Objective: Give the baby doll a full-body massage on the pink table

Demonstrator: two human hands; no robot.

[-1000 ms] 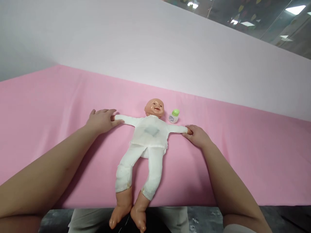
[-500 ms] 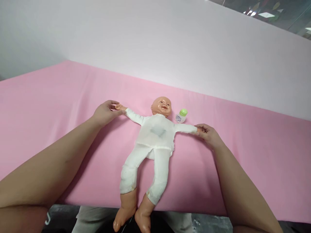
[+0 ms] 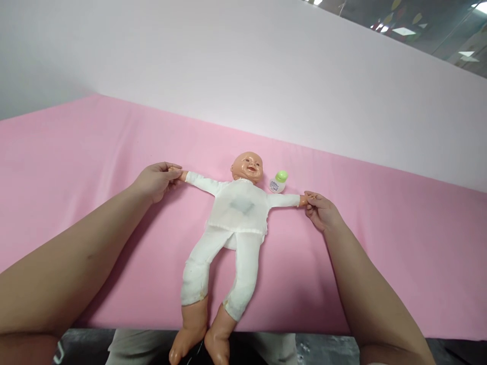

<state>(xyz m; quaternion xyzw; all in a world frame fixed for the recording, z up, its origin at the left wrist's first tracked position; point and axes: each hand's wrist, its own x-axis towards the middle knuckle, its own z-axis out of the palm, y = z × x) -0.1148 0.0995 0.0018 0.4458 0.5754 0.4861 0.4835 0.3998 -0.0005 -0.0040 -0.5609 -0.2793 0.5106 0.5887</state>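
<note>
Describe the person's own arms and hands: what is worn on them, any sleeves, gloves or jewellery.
Both arms are bare from the bottom edge of the picture up to the fingers: no sleeves, gloves, watch or bracelet show. The left hand and the right hand carry no visible rings. The nails look short and unpainted, though they are small in the view. Light trousers show at the bottom edge.

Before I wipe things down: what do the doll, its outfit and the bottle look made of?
Doll: glossy moulded plastic or vinyl, judging by its sheen. Outfit: thin white woven cloth, slightly see-through and frayed. Bottle: likely plastic, with a green cap.
</note>
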